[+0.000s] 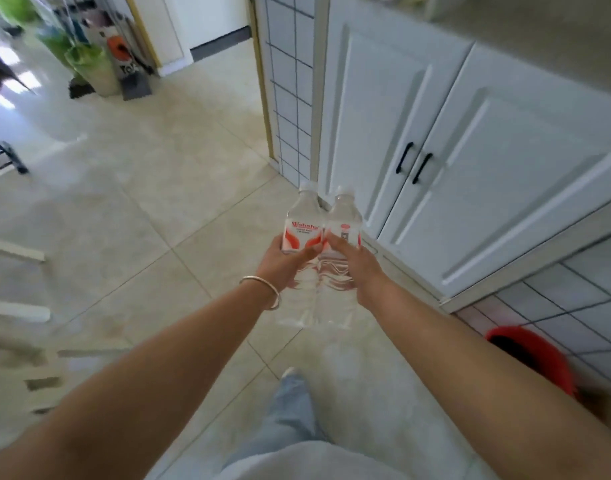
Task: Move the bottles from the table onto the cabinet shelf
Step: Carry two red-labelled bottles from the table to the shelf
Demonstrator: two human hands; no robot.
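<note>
- Head view: my left hand (286,257) grips a clear water bottle (302,233), thumb curled across the red-and-white label, fingers wrapped round the far side.
- My right hand (354,260) grips a second water bottle (343,226) the same way, thumb lying over its label.
- Both bottles are held out in front of me above the tiled floor (151,188), side by side and touching, white caps pointing away from me and towards the cabinet.
- A silver bangle (262,289) sits on my left wrist.
- White cabinet doors (470,161) with two black handles (414,164) stand closed just beyond the bottles, to the right, under a grey surface (556,46).
- A red bucket (536,355) stands on the floor by the tiled wall (574,299), under my right forearm.
- My leg in light jeans and one shoe (292,374) show below the bottles.
- At far left the picture is blurred; green shapes and a doorway show at the top.
</note>
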